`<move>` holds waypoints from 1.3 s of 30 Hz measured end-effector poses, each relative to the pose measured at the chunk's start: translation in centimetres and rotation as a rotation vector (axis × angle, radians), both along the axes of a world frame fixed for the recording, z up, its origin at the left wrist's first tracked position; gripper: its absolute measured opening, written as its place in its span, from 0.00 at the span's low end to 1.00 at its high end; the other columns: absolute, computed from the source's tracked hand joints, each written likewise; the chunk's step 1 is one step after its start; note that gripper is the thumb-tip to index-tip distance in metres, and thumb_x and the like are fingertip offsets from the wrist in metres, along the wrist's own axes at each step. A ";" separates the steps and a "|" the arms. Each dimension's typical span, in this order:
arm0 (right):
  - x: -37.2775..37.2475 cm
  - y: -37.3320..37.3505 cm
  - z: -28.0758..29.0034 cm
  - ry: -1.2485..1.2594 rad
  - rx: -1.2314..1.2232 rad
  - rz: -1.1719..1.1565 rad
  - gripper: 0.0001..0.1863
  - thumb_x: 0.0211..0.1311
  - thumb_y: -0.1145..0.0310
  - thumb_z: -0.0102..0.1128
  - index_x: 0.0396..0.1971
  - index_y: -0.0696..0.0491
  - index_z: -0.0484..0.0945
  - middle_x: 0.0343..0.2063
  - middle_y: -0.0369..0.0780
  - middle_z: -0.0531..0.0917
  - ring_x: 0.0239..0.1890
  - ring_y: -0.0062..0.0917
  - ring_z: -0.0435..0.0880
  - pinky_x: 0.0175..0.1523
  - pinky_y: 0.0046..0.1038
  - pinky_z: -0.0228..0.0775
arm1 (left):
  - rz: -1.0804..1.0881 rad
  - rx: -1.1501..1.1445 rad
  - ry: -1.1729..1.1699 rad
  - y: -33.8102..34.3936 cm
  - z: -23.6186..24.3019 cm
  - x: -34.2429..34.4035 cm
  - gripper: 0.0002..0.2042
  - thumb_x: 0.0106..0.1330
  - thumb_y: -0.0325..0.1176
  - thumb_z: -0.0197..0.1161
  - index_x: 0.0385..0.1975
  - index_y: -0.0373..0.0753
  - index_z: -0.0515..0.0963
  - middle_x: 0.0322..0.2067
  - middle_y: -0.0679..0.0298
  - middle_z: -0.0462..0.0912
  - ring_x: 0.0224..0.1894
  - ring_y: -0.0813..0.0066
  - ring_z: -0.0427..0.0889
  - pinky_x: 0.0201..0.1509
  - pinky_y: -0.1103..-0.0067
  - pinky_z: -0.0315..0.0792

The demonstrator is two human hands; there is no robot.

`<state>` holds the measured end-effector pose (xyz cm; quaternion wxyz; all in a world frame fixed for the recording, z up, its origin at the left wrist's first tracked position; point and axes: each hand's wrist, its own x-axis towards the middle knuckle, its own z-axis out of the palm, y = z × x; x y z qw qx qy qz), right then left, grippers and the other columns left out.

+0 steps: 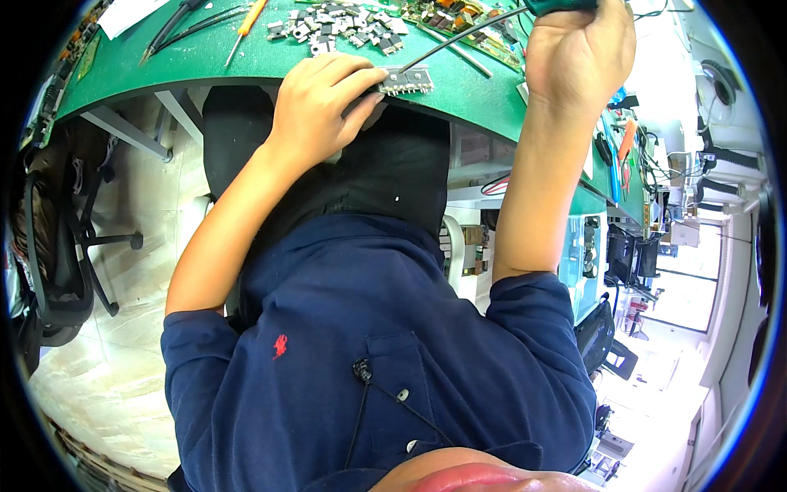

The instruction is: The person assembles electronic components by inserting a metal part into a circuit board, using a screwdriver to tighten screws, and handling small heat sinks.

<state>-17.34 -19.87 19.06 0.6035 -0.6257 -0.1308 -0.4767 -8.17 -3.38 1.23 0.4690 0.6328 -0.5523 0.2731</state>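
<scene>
At the near edge of the green-topped workbench [197, 61], my left hand [320, 102] pinches one end of a small metal heat sink [410, 80] with screws in its face and short pins along its lower side. My right hand [578, 57] grips the dark green handle of a screwdriver [467, 37], above and to the right. Its long shaft slants down to the left, and the tip meets the heat sink near a screw. Just behind the left hand lies a heap of small black and silver electronic components [344, 26].
An orange-handled screwdriver [247, 31] and black-cabled probes [174, 29] lie to the left. Circuit boards [463, 20] sit at the back, beside a thin metal rod [459, 51]. More tools and cables [627, 143] crowd the right side. An office chair [65, 246] stands at left.
</scene>
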 end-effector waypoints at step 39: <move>-2.0 4.2 -2.0 -0.173 -0.054 -0.242 0.11 0.78 0.70 0.56 0.53 0.54 0.70 0.39 0.37 0.79 0.39 0.22 0.80 0.43 0.26 0.74 | 0.002 0.012 -0.007 0.2 -0.2 0.1 0.13 0.59 0.31 0.72 0.45 0.42 0.85 0.43 0.63 0.86 0.45 0.61 0.85 0.48 0.70 0.77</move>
